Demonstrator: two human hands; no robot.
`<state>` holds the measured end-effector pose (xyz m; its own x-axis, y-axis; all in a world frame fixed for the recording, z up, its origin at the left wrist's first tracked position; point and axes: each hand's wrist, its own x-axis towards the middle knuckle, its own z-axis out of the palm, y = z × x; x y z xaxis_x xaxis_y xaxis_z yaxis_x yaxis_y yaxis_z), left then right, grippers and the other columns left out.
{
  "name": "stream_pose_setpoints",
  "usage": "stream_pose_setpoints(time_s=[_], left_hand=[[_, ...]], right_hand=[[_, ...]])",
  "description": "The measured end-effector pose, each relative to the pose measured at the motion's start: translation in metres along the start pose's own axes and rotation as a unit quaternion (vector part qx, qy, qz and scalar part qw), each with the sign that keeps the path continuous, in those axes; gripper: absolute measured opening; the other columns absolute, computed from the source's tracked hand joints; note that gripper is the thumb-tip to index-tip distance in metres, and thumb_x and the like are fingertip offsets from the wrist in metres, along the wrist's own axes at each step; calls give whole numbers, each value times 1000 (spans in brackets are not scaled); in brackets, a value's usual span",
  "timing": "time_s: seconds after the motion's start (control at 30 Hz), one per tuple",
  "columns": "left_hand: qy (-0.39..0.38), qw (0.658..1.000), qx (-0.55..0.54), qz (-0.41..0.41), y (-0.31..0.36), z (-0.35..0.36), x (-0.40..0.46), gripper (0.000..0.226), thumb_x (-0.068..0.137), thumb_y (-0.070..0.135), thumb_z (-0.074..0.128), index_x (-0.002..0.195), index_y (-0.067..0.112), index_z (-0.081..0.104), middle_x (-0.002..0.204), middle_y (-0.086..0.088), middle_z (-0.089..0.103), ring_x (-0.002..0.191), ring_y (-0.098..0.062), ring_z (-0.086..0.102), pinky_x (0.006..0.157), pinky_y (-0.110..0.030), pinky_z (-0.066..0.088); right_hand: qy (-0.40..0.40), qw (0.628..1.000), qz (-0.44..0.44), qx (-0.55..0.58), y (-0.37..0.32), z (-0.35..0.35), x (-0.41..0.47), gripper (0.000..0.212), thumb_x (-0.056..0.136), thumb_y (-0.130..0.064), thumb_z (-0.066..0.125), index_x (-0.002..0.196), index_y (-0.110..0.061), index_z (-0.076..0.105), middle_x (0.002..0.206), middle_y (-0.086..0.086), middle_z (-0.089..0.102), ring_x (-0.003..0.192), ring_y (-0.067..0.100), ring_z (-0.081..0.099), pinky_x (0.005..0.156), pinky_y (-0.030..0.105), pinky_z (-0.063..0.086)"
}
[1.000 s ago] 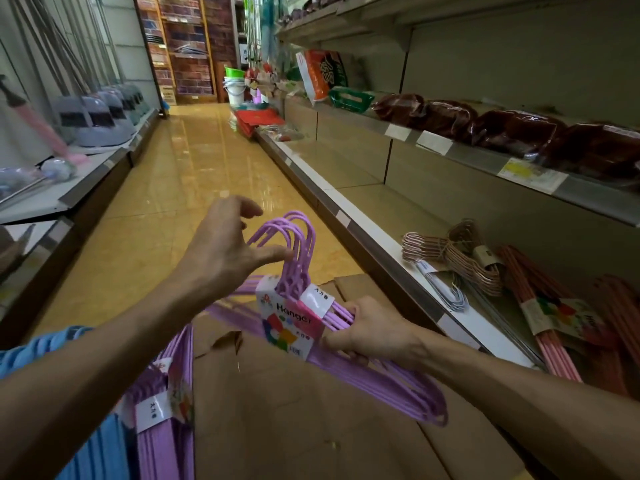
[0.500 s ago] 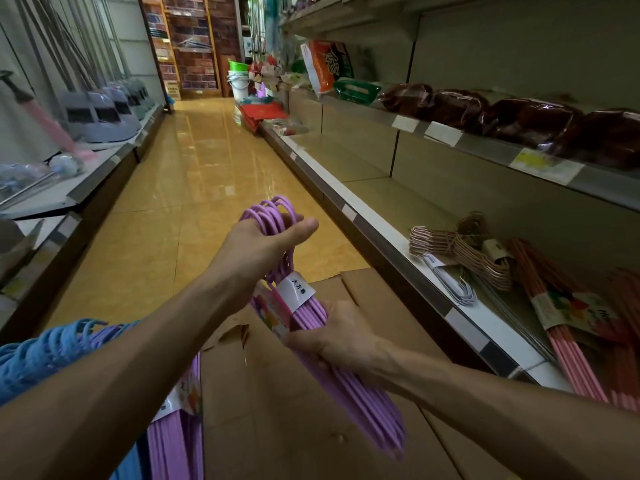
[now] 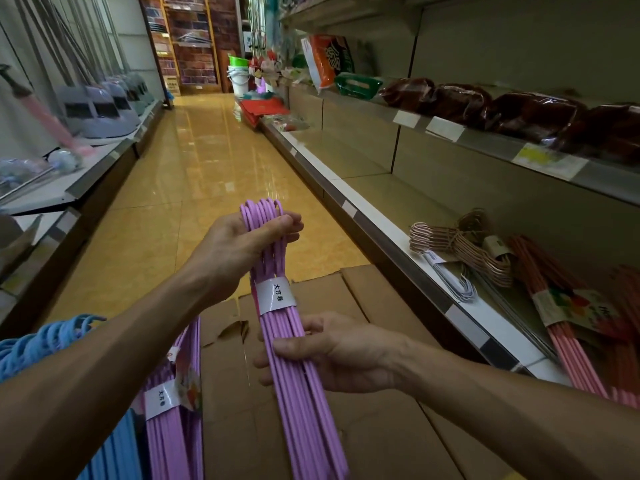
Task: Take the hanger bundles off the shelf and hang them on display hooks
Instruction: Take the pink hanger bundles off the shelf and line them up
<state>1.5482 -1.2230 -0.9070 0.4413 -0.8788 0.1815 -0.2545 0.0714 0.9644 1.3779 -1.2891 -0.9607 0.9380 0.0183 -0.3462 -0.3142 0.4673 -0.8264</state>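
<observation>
Underfoot, glossy yellow floor tiles [image 3: 194,174] between shelves [image 3: 391,216].

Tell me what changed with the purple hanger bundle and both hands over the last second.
The left hand, open beside the hooks a second ago, closed its fingers around them. The purple hanger bundle swung from lying flat and crosswise to edge-on, pointing away down the aisle, so its colourful label face turned out of view. The right hand kept its grip on the bars below the white band. The bundles on the shelf stayed put.
</observation>
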Motion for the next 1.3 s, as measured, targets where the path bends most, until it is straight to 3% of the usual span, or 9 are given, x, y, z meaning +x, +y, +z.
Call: stream_pose_setpoints(time_s=[0.1, 0.27, 0.43, 0.63, 0.73, 0.9, 1.03, 1.13, 1.3], left_hand=[[-36, 999, -12, 4, 1, -3, -2, 33, 90, 28, 59, 118, 12, 68, 113, 0, 74, 107, -10, 69, 84, -19, 56], [-75, 997, 7, -2, 3, -7, -7, 34, 87, 28, 60, 116, 14, 68, 112, 0, 74, 107, -10, 69, 85, -19, 56], [-39, 998, 45, -14, 4, -12, -9, 27, 88, 27, 65, 109, 12, 71, 102, -2, 77, 99, -13, 72, 86, -30, 58], [-22, 978, 188, -91, -8, -47, -9, 68, 77, 79, 56, 90, 16, 80, 94, 2, 78, 97, -17, 71, 97, -37, 49], [12, 971, 202, -129, -14, -67, -15, 71, 75, 80, 47, 82, 18, 80, 87, 5, 78, 90, -6, 71, 85, -24, 46], [42, 957, 255, -130, -29, -88, -21, 49, 85, 65, 52, 109, 24, 67, 98, 11, 70, 91, -4, 66, 82, -28, 49], [19, 954, 287, -82, -41, -94, -27, 33, 94, 50, 53, 124, 38, 58, 105, 24, 59, 96, 8, 54, 77, -19, 44], [4, 932, 355, -65, -55, -100, -34, 44, 93, 52, 52, 132, 32, 57, 118, 17, 58, 109, -2, 54, 75, -15, 42], [-4, 910, 407, -83, -75, -112, -46, 60, 86, 61, 53, 137, 28, 54, 137, 6, 59, 119, -9, 55, 100, -33, 46]], right_hand=[[-40, 999, 11, 2, 3, -3, 0, 32, 96, -3, 56, 128, -9, 53, 114, 10, 68, 108, 25, 65, 105, 44, 47], [-29, 999, 29, 5, 9, 2, 6, 24, 99, -2, 53, 122, -7, 58, 108, 8, 71, 103, 21, 69, 101, 38, 51], [-24, 999, 33, 22, 12, 9, 16, 22, 98, -2, 55, 119, -7, 58, 106, 8, 72, 101, 22, 69, 97, 38, 54], [29, 999, 20, 1, 19, 13, 31, 19, 96, 1, 56, 114, -6, 58, 96, 7, 75, 89, 19, 73, 83, 33, 60], [46, 999, 24, -11, 26, 13, 41, 23, 96, 1, 57, 118, -5, 56, 96, 7, 75, 88, 19, 73, 82, 33, 61], [68, 997, 40, -22, 47, 9, 66, 33, 94, 0, 61, 126, -5, 54, 102, 8, 75, 91, 20, 73, 81, 35, 61], [82, 993, 27, -86, 63, 9, 89, 19, 93, -3, 63, 109, -13, 61, 99, 3, 74, 91, 16, 71, 79, 32, 58], [99, 988, 19, -115, 73, 13, 105, 19, 94, -1, 62, 99, -19, 63, 93, -2, 71, 87, 12, 68, 74, 26, 57], [115, 976, 38, -180, 96, 9, 132, 20, 94, -6, 64, 108, -20, 64, 102, 0, 70, 97, 18, 67, 77, 26, 57]])
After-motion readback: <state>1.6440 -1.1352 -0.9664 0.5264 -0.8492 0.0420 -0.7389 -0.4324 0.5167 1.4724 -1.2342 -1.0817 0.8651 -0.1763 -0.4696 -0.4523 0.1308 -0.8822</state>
